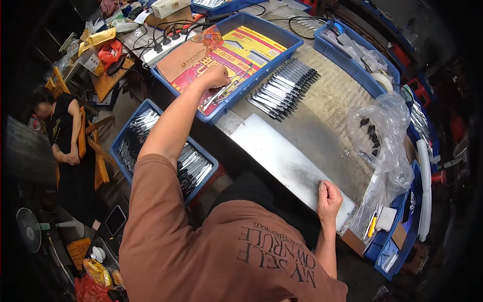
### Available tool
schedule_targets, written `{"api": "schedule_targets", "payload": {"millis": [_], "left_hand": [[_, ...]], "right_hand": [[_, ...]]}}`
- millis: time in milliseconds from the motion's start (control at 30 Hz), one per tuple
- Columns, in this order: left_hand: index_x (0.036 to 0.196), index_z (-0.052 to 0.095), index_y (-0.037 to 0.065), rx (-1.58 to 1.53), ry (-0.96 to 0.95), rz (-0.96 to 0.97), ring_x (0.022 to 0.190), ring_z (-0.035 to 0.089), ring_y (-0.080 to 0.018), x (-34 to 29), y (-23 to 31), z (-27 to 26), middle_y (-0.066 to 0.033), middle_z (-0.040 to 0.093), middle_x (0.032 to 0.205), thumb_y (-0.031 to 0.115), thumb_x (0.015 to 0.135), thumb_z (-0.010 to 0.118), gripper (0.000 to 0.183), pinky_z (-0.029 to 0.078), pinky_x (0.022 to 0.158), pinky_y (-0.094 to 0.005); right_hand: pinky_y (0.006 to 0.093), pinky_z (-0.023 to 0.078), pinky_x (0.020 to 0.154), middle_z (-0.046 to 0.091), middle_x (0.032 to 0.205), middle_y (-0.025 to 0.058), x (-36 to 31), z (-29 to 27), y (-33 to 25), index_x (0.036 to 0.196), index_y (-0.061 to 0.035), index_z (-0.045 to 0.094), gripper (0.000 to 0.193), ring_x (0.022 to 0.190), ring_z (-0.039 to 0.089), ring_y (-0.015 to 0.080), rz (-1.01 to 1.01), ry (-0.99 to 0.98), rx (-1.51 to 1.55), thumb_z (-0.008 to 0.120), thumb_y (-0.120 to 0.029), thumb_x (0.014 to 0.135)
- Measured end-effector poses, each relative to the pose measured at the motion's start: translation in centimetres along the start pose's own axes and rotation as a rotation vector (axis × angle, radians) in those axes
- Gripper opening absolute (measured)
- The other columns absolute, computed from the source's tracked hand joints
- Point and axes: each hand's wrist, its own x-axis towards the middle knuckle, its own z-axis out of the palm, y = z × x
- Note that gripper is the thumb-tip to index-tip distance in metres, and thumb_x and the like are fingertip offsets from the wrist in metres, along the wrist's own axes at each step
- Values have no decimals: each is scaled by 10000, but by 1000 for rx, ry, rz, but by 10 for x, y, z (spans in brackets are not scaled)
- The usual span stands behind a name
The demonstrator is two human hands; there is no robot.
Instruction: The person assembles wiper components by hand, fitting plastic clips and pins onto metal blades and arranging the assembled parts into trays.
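Note:
My left hand (215,78) reaches into a blue tray (221,114), its fingers curled just over several slim silver pen-like pieces (220,96). What it grips, if anything, is hidden. These pieces lie on printed red and yellow sheets (251,48) lining the tray. My right hand (329,200) rests at the near right part of a white board (274,153), fingers pinched together; I cannot make out anything between them. Dark smudges mark the board beside that hand. Beyond the board, a row of silver-and-black pens (284,88) lies side by side on the table.
A clear plastic bag (397,108) with small black parts (372,136) lies at right, near tiny metal bits (345,152). A yellow-handled tool (373,225) sits at the right edge. A blue crate of pens (198,168) stands lower left. A power strip (166,48) adjoins the tray. Another person (70,131) sits at far left.

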Motion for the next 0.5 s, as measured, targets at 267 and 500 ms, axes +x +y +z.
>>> {"api": "schedule_targets", "payload": {"millis": [267, 500], "left_hand": [[769, 629, 13, 170, 116, -59, 765, 627, -261, 17, -10, 16, -160, 642, 771, 187, 711, 631, 183, 473, 666, -350], [990, 564, 5, -741, 245, 194, 662, 511, -61, -28, 44, -18, 5, 570, 791, 56, 825, 547, 174, 392, 551, -204]], "right_hand": [[316, 406, 564, 553, 652, 112, -1, 1, 2, 816, 21, 605, 124, 587, 515, 225, -44, 42, -19, 581, -100, 830], [336, 406, 558, 537, 632, 128, 1, -1, -1, 806, 19, 600, 99, 576, 511, 270, -44, 46, -8, 586, -79, 805]]}}
